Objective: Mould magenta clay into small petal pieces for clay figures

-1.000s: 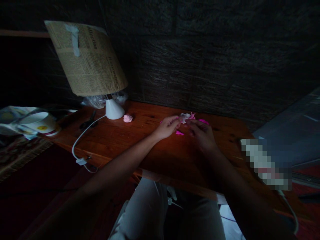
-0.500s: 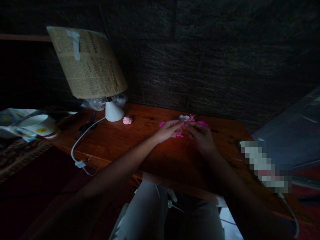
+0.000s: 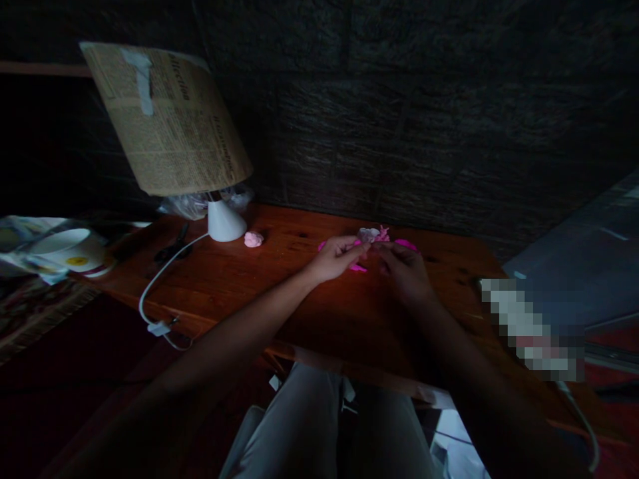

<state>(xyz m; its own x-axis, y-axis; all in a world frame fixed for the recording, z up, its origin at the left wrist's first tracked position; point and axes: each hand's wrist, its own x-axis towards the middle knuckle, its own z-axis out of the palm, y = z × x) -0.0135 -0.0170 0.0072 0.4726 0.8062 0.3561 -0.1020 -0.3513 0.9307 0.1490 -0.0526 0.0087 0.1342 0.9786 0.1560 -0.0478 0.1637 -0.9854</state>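
My left hand (image 3: 333,259) is closed in a pinch above the far part of the wooden table. Its fingertips meet those of my right hand (image 3: 408,271), also pinched. Between them seems to be a small bit of pink modelling clay, mostly covered by the fingers. Just behind the fingertips lie a whitish piece (image 3: 368,234) and a spiky pink clay piece (image 3: 383,234). Bright pink clay (image 3: 405,245) shows beside my right hand, and another bright pink bit (image 3: 358,267) lies below the fingers. A pale pink clay lump (image 3: 253,239) sits farther left.
A lamp with a newspaper-print shade (image 3: 170,126) and white base (image 3: 226,221) stands at the left. Near it are black scissors (image 3: 174,249), a white cord and a white paper tub (image 3: 74,251). A blurred-out object (image 3: 529,329) lies at the right edge. A dark wall rises behind.
The view has shifted slightly. My fingertips stay together, with a little more of the whitish and spiky pink pieces showing behind them. My knees have moved closer together.
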